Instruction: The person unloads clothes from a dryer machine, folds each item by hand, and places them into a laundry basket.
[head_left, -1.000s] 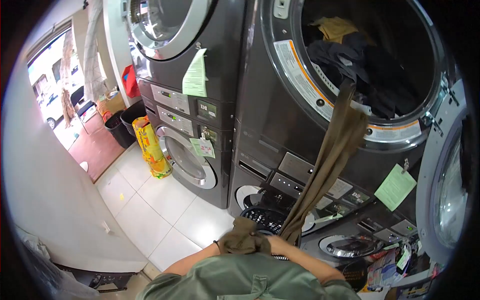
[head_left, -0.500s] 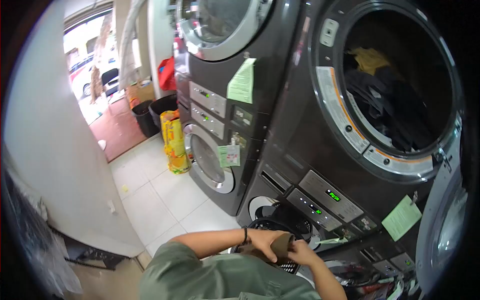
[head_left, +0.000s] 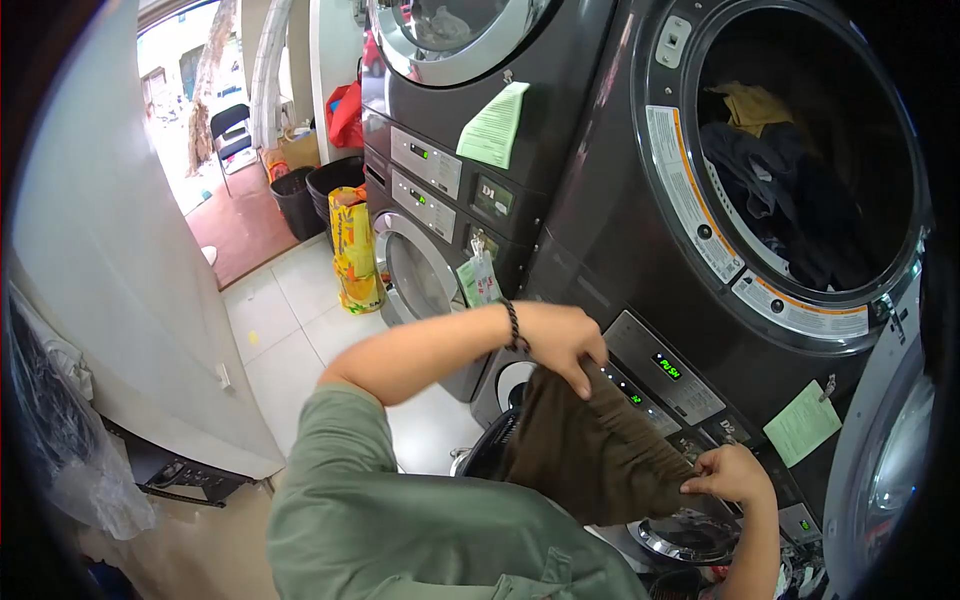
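Observation:
Brown shorts or trousers with a gathered elastic waistband [head_left: 610, 455] hang stretched between my two hands, in front of the dryer's control panels. My left hand [head_left: 560, 340], with a dark braided band at its wrist, pinches one end of the waistband. At the other end, my right hand [head_left: 735, 475] grips the waistband between thumb and fingers. Behind the cloth, a dark basket [head_left: 490, 445] shows only in part. Dark clothes and a yellow garment lie in the open dryer drum [head_left: 800, 190] at upper right.
The dryer's round door [head_left: 900, 450] stands swung out at the right edge. More stacked machines [head_left: 470, 130] line the middle. A yellow bag [head_left: 352, 250] and black bins [head_left: 297, 200] stand on the floor by the doorway. A plastic-covered thing [head_left: 90, 440] is at lower left.
Both hands have risen and spread apart, pulling the brown garment from a bunched shape to an outstretched waistband. My view has shifted slightly.

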